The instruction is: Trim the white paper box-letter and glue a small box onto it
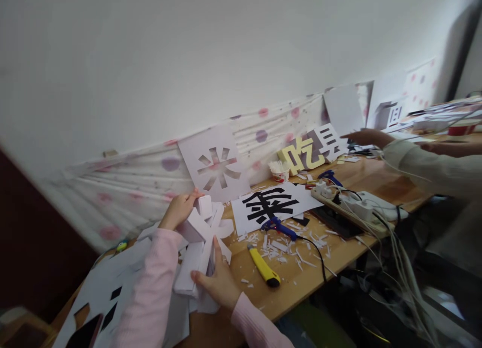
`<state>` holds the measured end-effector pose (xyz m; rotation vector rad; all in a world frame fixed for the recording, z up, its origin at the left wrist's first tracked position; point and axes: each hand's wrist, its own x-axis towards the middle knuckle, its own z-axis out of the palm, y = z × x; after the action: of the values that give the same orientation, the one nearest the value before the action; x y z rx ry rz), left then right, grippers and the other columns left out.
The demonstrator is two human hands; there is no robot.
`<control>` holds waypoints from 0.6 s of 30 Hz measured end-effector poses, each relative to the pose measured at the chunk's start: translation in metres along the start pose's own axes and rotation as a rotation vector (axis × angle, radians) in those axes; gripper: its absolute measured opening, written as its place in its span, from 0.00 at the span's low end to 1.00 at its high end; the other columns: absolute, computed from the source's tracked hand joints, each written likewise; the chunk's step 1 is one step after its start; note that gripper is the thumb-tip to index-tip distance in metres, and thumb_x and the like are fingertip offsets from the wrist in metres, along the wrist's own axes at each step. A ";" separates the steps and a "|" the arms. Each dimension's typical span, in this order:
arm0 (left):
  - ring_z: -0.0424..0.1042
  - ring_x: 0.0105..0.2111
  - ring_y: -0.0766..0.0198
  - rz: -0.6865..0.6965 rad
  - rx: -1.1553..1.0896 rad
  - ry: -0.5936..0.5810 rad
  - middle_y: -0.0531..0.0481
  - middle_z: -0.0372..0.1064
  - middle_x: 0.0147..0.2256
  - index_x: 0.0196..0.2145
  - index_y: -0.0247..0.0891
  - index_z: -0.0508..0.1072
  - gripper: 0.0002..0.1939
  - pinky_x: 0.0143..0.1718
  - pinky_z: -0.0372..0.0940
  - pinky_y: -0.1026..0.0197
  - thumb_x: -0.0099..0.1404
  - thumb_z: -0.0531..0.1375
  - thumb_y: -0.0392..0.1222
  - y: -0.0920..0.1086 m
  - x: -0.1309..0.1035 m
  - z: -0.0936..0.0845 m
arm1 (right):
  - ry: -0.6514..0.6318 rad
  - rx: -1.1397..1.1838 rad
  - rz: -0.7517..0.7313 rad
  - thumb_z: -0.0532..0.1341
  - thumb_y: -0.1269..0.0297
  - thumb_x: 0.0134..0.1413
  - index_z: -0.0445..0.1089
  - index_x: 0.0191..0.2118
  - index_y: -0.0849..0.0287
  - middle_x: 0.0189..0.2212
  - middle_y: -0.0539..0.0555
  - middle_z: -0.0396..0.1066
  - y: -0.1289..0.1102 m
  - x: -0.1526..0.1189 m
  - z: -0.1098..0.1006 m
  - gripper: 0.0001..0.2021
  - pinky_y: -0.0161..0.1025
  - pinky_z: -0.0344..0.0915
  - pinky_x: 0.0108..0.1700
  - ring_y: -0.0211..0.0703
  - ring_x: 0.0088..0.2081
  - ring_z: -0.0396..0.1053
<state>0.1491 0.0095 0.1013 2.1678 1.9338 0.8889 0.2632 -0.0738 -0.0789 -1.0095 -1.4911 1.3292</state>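
While cut pale sheets [109,272] lie on the counter [244,315] at far left, the left hand [177,210] lays its fingers against the upper end of a white three-dimensional character [202,237]; its thumb is hidden, so I cannot tell whether it pinches. This piece sits at the counter's near left, its lower arm pinched between the right hand's [220,282] thumb and fingers. Rightward come a leaning stencil sheet [209,143], a yellow cutter [265,267], a black-printed sheet [269,206], a blue glue gun [282,229], and another person's outstretched hand [367,138].
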 end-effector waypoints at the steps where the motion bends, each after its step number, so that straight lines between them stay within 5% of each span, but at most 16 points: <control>1: 0.73 0.52 0.50 0.003 -0.002 -0.003 0.40 0.77 0.47 0.45 0.35 0.80 0.34 0.52 0.62 0.59 0.67 0.44 0.61 0.001 0.000 0.000 | 0.004 0.003 0.002 0.70 0.55 0.43 0.30 0.72 0.61 0.63 0.67 0.54 0.000 0.001 0.000 0.59 0.52 0.46 0.65 0.59 0.66 0.50; 6: 0.72 0.52 0.47 0.037 -0.028 -0.034 0.40 0.77 0.47 0.45 0.35 0.80 0.36 0.54 0.62 0.55 0.66 0.43 0.64 0.008 0.001 0.001 | 0.032 -0.003 -0.030 0.71 0.53 0.43 0.31 0.72 0.60 0.63 0.66 0.56 0.006 0.003 0.001 0.60 0.52 0.51 0.64 0.58 0.64 0.54; 9: 0.69 0.56 0.48 0.091 -0.076 -0.085 0.40 0.75 0.49 0.47 0.33 0.79 0.38 0.58 0.58 0.55 0.67 0.42 0.65 0.007 0.004 0.002 | 0.008 -0.082 -0.098 0.71 0.52 0.44 0.36 0.72 0.61 0.55 0.64 0.69 0.008 0.001 -0.009 0.57 0.48 0.63 0.55 0.57 0.56 0.66; 11: 0.67 0.58 0.50 0.151 -0.127 -0.152 0.42 0.74 0.51 0.47 0.35 0.79 0.37 0.60 0.55 0.56 0.68 0.43 0.66 0.005 0.008 0.003 | -0.011 -0.176 -0.146 0.72 0.56 0.42 0.50 0.69 0.61 0.38 0.57 0.78 0.006 -0.001 -0.026 0.50 0.43 0.69 0.41 0.54 0.41 0.75; 13: 0.68 0.57 0.52 0.221 -0.187 -0.246 0.45 0.74 0.52 0.47 0.37 0.79 0.35 0.61 0.56 0.56 0.66 0.46 0.67 0.004 0.013 0.002 | 0.042 -0.243 -0.191 0.69 0.59 0.46 0.71 0.56 0.60 0.24 0.51 0.76 -0.001 -0.001 -0.049 0.30 0.40 0.68 0.32 0.49 0.28 0.74; 15: 0.70 0.55 0.52 0.283 -0.243 -0.349 0.47 0.75 0.51 0.45 0.40 0.80 0.31 0.59 0.59 0.54 0.64 0.51 0.67 0.004 0.019 0.003 | 0.170 -0.258 -0.240 0.60 0.59 0.57 0.77 0.41 0.60 0.26 0.53 0.76 -0.014 0.004 -0.074 0.12 0.42 0.68 0.37 0.47 0.30 0.74; 18: 0.72 0.53 0.52 0.354 -0.308 -0.483 0.47 0.75 0.50 0.42 0.43 0.81 0.28 0.56 0.63 0.54 0.61 0.56 0.67 0.007 0.030 0.005 | 0.373 -0.260 -0.435 0.65 0.56 0.54 0.70 0.49 0.59 0.45 0.60 0.74 -0.037 0.027 -0.105 0.19 0.49 0.65 0.53 0.52 0.48 0.71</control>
<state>0.1580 0.0377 0.1112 2.2916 1.1386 0.5750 0.3552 -0.0218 -0.0346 -0.9589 -1.5034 0.6140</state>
